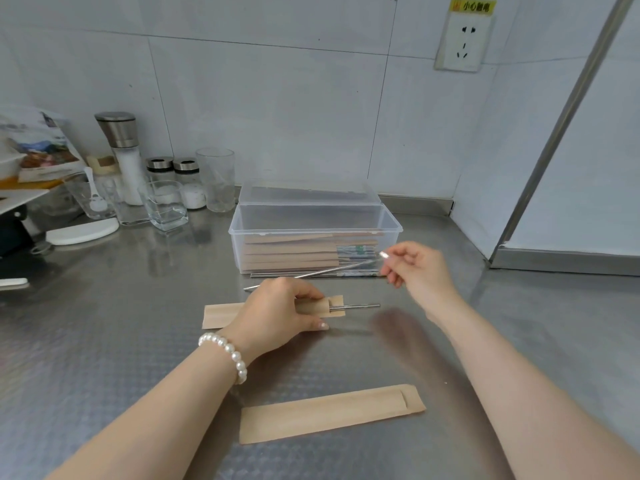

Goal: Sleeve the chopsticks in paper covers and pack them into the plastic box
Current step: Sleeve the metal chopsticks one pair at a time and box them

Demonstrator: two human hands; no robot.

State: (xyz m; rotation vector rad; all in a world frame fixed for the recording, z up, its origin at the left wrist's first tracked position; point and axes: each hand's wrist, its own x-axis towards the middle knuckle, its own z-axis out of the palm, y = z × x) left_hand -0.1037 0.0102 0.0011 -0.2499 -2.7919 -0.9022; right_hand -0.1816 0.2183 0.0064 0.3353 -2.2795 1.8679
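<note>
Head view: our left hand (280, 308) grips paper cover (221, 315); right hand (419, 268) pinches metal chopstick (322, 273); plastic box (315, 233) holds sleeved chopsticks (291, 252); socket label (472, 6) unreadable

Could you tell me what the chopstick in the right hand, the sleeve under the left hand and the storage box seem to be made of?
Chopstick: apparently polished metal, thin, silvery, glinting.
Sleeve: matte tan paper, probably kraft; flat, with a folded open end.
Storage box: clear plastic; the sleeved chopsticks inside show through its wall.
</note>
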